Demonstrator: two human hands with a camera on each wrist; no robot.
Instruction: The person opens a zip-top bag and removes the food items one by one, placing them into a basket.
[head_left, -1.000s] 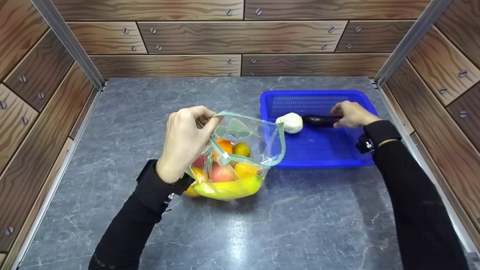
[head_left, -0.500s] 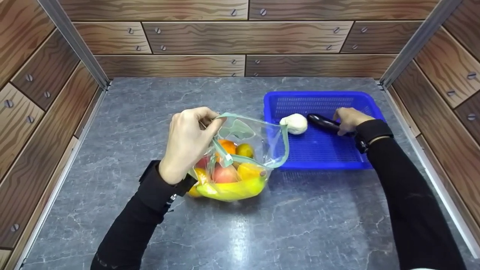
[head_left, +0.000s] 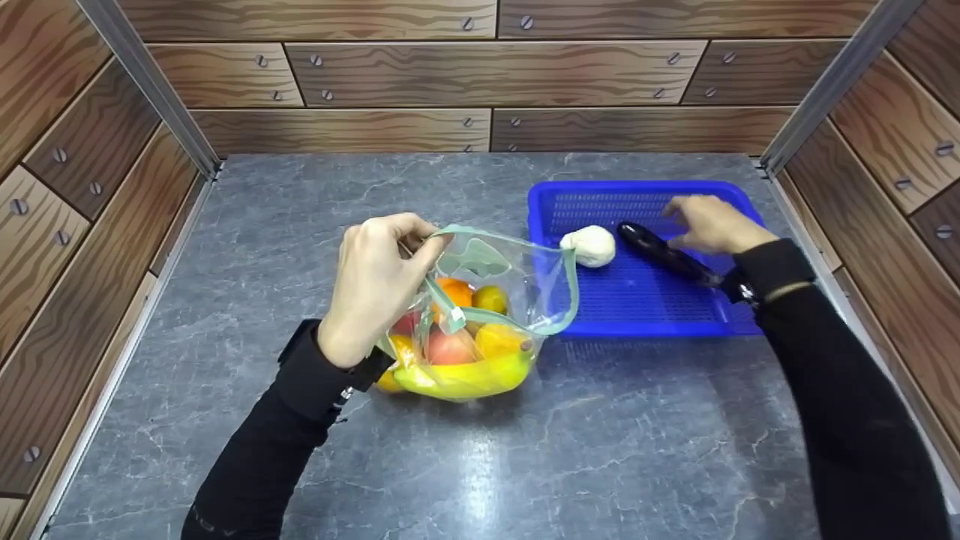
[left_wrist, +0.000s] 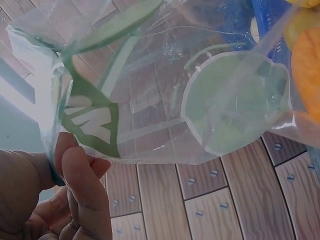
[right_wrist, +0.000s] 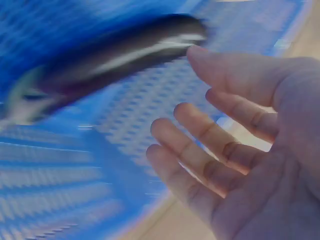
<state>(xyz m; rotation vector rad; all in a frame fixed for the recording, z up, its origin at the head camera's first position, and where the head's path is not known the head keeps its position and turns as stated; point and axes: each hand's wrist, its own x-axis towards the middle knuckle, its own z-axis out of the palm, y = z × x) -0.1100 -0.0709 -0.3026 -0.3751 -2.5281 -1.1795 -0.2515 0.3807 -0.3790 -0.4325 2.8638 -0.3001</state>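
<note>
My left hand point(head_left: 382, 281) pinches the green-edged mouth of a clear zip bag point(head_left: 555, 300) between thumb and fingers. Inside the bag lie a banana point(head_left: 465, 377), a peach-coloured fruit point(head_left: 452, 347), an orange point(head_left: 454, 291) and several other fruits. The left wrist view shows the bag's printed film point(left_wrist: 150, 100) stretching away from the fingers. My right hand point(head_left: 716, 225) hovers over a blue basket point(head_left: 637, 330), its fingers spread and holding nothing. Just beneath it a dark eggplant point(head_left: 664, 255) lies slanted in the basket; the right wrist view has the eggplant point(right_wrist: 115, 60) beyond the thumb.
A round whitish vegetable point(head_left: 590, 246) sits in the basket's left part, beside the bag's mouth. The grey marbled tabletop point(head_left: 300, 195) is enclosed by wood-patterned walls point(head_left: 480, 75) at the back and both sides.
The eggplant has turned from nearly level to slanted, its near end towards the front right. My right hand has let go of it and lifted away. The left hand keeps its pinch on the bag.
</note>
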